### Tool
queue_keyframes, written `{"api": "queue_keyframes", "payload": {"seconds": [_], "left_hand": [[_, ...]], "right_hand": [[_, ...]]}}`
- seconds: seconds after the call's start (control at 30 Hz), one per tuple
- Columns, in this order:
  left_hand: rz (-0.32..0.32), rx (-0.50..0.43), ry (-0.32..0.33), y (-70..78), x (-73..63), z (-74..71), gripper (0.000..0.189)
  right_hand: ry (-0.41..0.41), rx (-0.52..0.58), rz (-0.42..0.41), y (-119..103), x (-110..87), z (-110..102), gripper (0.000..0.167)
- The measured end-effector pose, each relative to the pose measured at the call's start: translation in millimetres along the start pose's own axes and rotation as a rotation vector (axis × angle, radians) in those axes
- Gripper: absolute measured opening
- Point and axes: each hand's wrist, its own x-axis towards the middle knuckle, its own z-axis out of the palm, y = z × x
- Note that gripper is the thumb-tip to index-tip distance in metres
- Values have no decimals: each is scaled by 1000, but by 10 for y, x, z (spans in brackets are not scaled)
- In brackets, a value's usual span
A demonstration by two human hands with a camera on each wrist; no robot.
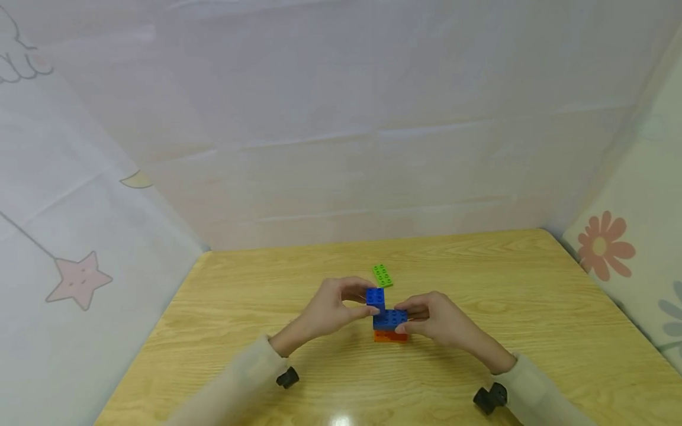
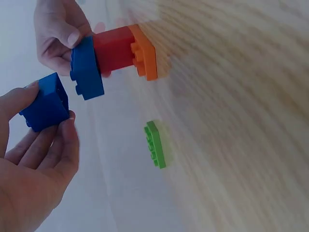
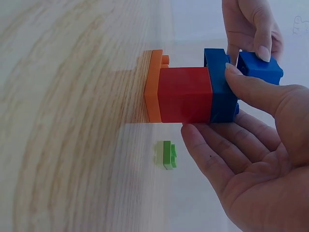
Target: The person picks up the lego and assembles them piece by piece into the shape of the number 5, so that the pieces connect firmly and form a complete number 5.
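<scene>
My left hand point(image 1: 330, 309) pinches a square blue brick point(image 1: 375, 296) between thumb and fingers. It is held just above the left end of a longer, flatter blue brick point(image 1: 393, 320); a gap shows between them in the left wrist view. That flat brick tops a small stack: a red brick point(image 3: 185, 94) is under it and a thin orange brick point(image 2: 147, 54) forms the base on the table. From the right, my right hand point(image 1: 444, 319) grips the flat blue brick, thumb on the near side and fingers on the far side.
A thin light-green brick point(image 1: 382, 276) lies studs up on the wooden table point(image 1: 266, 278), behind the stack. Printed cloth walls point(image 1: 373, 177) stand along the table's back and sides.
</scene>
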Motion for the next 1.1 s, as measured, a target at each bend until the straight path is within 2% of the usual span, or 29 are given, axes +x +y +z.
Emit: {"api": "queue_keyframes", "payload": {"seconds": [0.17, 0.5, 0.63, 0.9, 1.1], "left_hand": [[-26, -14, 30, -31, -32, 62, 38], [-56, -62, 20, -90, -73, 139, 43], [-17, -30, 10, -88, -67, 140, 44], [84, 96, -26, -55, -34, 139, 44], [101, 137, -25, -47, -42, 144, 47]], "right_hand": [[-2, 3, -3, 17, 16, -8, 48], [-6, -5, -12, 26, 12, -9, 48], [0, -8, -11, 23, 9, -8, 48], [4, -8, 2, 20, 7, -8, 47], [8, -5, 12, 3, 4, 1, 47]]}}
